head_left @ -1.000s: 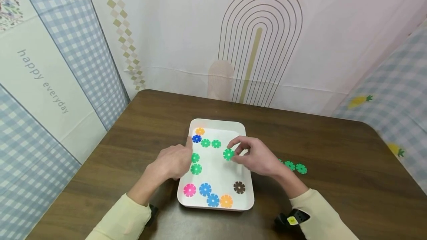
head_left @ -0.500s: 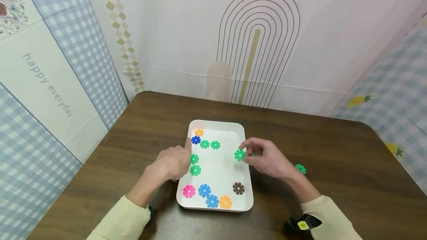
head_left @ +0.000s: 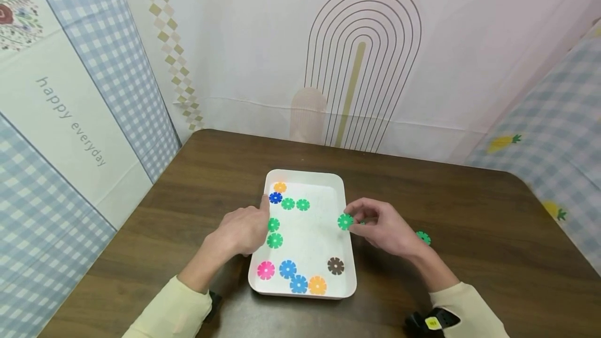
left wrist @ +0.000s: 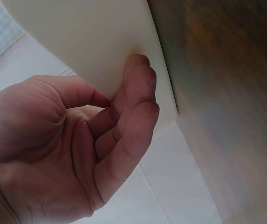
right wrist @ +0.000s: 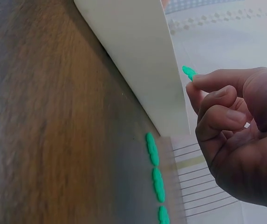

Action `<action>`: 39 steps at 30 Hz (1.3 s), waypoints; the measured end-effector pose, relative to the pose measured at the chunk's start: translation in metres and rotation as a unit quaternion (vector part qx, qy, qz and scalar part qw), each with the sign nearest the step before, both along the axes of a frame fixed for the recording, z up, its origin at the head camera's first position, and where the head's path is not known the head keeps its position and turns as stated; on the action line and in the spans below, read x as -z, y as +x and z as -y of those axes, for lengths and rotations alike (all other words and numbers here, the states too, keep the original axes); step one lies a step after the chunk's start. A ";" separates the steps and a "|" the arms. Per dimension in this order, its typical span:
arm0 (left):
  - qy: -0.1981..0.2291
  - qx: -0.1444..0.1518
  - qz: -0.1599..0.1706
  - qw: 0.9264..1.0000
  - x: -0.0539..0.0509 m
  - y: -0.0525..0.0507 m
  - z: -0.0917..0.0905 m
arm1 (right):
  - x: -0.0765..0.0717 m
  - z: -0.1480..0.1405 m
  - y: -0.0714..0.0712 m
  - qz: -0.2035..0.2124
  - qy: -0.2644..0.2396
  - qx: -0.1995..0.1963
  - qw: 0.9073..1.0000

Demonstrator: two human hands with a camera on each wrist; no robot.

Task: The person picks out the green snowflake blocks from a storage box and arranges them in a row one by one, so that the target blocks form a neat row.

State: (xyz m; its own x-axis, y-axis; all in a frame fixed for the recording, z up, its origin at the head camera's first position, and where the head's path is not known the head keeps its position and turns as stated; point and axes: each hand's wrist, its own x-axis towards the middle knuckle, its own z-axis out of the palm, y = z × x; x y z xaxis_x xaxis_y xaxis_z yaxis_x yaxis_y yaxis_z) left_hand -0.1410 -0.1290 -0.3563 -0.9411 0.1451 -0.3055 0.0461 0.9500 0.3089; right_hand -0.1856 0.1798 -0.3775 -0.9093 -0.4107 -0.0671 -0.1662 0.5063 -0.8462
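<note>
My right hand (head_left: 386,227) pinches a green notched plastic disc (head_left: 345,221) between thumb and index finger, above the right rim of the white tray (head_left: 312,236). In the right wrist view the disc (right wrist: 188,72) appears edge-on, higher than the tray wall (right wrist: 138,60). At the tray's left side, my left hand (head_left: 244,229) grips the edge; the left wrist view has its fingers against the outer wall (left wrist: 91,42) and the thumb at the rim. Inside the tray lie green discs (head_left: 302,205), a dark blue disc (head_left: 275,197) and an orange disc (head_left: 280,186).
Nearer the tray's front are a pink disc (head_left: 265,270), light blue discs (head_left: 298,284), another orange disc (head_left: 317,285) and a brown disc (head_left: 335,266). Several green discs (right wrist: 158,184) lie in a row on the wooden table (head_left: 225,166), right of the tray, partly hidden by my right hand.
My right hand has moved right with the green disc, from above the tray's inside to its right rim. My left hand stays at the left edge.
</note>
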 end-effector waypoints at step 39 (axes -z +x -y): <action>0.007 -0.003 -0.007 1.000 0.005 -0.001 -0.001 | 0.016 -0.095 0.005 0.028 -0.003 0.071 0.997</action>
State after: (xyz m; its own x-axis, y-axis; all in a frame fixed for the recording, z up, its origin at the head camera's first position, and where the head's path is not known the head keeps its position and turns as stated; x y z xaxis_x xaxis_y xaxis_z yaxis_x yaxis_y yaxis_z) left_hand -0.1420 -0.1278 -0.3611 -0.9463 0.1431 -0.2898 0.0449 0.9461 0.3207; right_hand -0.1805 0.2750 -0.3937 -0.9529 -0.2796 -0.1178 -0.0456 0.5159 -0.8554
